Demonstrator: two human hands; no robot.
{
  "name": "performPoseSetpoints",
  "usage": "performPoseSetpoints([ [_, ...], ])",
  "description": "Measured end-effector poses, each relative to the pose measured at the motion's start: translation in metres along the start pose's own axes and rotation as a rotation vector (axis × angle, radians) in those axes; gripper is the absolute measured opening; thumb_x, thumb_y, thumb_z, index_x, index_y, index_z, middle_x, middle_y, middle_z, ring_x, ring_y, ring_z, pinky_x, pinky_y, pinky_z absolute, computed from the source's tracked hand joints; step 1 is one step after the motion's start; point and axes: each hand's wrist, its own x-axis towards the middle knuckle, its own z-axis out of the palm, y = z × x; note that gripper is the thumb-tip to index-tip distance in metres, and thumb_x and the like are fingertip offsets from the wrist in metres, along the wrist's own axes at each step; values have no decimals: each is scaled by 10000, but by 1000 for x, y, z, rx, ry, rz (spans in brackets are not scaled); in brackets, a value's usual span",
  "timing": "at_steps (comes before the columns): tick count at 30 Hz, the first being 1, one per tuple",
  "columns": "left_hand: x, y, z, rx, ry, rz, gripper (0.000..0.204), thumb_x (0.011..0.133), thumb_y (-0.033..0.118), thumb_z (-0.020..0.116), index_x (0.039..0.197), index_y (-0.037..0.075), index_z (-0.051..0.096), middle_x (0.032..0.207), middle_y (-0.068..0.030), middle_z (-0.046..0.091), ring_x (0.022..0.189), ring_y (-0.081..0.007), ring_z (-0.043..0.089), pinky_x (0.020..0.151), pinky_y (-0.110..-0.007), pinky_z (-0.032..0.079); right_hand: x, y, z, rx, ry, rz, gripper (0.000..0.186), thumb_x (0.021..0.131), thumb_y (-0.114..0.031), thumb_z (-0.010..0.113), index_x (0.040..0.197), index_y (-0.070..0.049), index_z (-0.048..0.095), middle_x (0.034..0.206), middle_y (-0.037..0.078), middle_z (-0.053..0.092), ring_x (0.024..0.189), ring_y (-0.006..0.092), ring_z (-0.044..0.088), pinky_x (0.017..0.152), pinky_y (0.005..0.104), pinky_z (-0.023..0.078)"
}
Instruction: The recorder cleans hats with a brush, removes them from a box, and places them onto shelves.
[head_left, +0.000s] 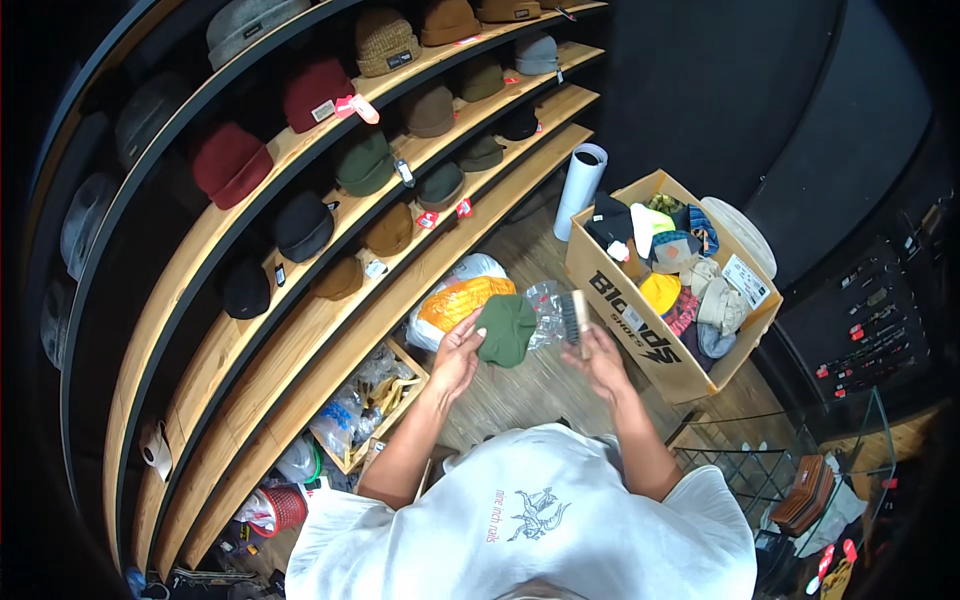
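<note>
The left hand [458, 352] is curled around a green knit hat [505, 329], holding it up. The right hand [602, 358] grips a small brush [574, 318] just beside the hat. A cardboard box [640, 335] full of hats sits right of that hand.

Curved wooden shelves [330, 320] with rows of beanies [303, 225].

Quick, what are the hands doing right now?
Left hand: closed on a dark green beanie.
Right hand: closed on a small brush.
</note>
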Motion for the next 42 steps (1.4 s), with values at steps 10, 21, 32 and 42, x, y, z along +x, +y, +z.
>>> performPoseSetpoints([
  [10,-3,-24,-1,246,-89,146,639,866,-89,519,1468,52,353,1365,-109,504,1234,-173,499,1025,-290,393,4,-9,56,151,-173,115,361,998,-305,546,1314,-132,517,1147,7,603,988,126,571,795,320,505],
  [21,8,-16,-5,787,-31,272,527,868,224,726,1315,17,536,1217,-90,574,1082,-144,566,931,-304,464,-4,-26,73,-40,-284,-61,421,1001,-311,539,1363,-108,469,1220,-14,566,1086,101,528,884,349,441],
  [32,6,-12,13,454,44,155,330,928,32,619,1253,-15,597,1111,-32,670,1008,-106,606,896,-252,482,-18,-48,69,-851,50,-716,405,935,-230,603,1277,-24,539,1145,174,569,1072,345,565,906,400,465],
  [42,-2,-12,11,356,-60,97,354,947,36,588,1297,-14,573,1183,-31,643,1062,-101,571,941,-252,453,-25,-80,63,-906,-28,-656,334,906,-119,597,1221,-12,578,1119,180,572,1076,324,563,939,394,447],
])
